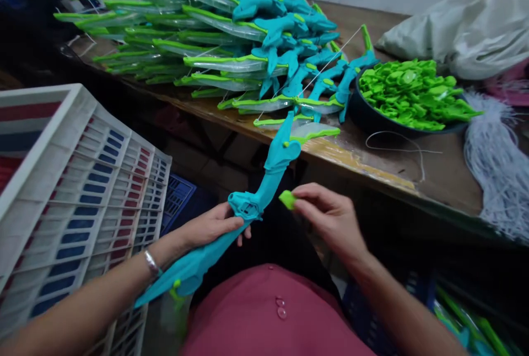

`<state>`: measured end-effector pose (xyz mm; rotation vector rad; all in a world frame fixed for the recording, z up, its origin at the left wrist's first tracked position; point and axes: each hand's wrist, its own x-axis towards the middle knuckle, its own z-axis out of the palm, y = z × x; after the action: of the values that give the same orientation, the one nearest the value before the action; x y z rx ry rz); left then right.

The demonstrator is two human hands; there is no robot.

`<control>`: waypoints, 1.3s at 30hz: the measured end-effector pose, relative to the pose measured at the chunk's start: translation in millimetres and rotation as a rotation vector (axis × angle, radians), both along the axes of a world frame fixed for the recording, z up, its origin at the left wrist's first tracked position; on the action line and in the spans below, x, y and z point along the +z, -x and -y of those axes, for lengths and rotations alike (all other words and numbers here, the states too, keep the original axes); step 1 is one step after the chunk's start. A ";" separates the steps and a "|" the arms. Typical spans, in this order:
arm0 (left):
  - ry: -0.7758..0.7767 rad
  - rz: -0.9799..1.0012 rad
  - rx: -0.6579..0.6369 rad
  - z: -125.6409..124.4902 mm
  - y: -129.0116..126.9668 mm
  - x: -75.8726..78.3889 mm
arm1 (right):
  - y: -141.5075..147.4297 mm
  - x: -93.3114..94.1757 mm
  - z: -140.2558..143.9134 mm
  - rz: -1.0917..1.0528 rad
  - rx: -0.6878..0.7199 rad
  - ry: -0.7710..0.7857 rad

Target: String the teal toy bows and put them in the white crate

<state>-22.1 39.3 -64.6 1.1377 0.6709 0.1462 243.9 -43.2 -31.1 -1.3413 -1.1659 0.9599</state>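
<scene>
The left hand [215, 225] grips a teal toy bow [248, 207] at its middle, held over the lap; the right hand [326, 218] pinches a small green clip [287, 200] just beside the bow's grip; fitting the piece seems the step in hand, calling for close alignment; beyond, on the table [372, 163], lie stacked bows [231, 31] and a bowl of green parts [409, 94].

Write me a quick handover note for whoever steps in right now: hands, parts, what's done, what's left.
Left hand: grips the teal plastic toy bow at mid-handle, over the lap.
Right hand: pinches a small lime-green plastic clip beside the bow's grip; not yet fitted.
Done: a stack of teal-and-green finished bows on the wooden workbench.
Left: more green clips fill the dark round bowl; white strings lie to the right.
</scene>
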 end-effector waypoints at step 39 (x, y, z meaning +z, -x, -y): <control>0.053 -0.049 0.149 23.8 4.0 -45.4 | 82.7 -72.1 12.5 0.635 0.200 -0.202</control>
<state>-26.2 15.5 -110.0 1.0426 0.7996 0.2263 161.2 -55.7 -103.2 -1.4234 -1.8523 0.5326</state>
